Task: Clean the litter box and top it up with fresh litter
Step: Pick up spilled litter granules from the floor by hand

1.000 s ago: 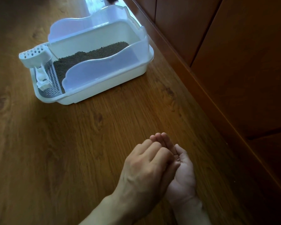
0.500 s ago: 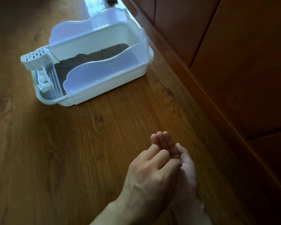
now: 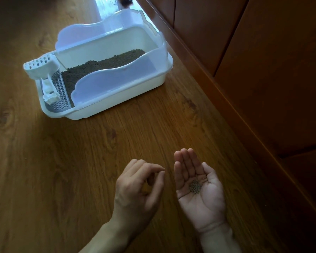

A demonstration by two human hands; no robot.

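A white litter box point(image 3: 120, 98) with translucent guards stands on the wooden floor at the upper left, holding dark brown litter point(image 3: 106, 64). A white slotted scoop point(image 3: 42, 68) rests on the grate point(image 3: 60, 99) at its left end. My right hand point(image 3: 204, 203) lies palm up low in the view, fingers straight, with a small heap of litter pellets point(image 3: 195, 187) in the palm. My left hand point(image 3: 137, 189) hovers just left of it, fingers curled, thumb and forefinger almost meeting, nothing visible between them. Both hands are well short of the box.
A dark wooden panelled wall with a skirting board point(image 3: 217, 84) runs diagonally along the right side, close behind the box. Bare wood floor point(image 3: 62, 161) lies between my hands and the box. A bright strip of light point(image 3: 106, 6) shows at the top.
My left hand has lifted off my right palm and moved left, uncovering the pellets. My right hand has stayed palm up.
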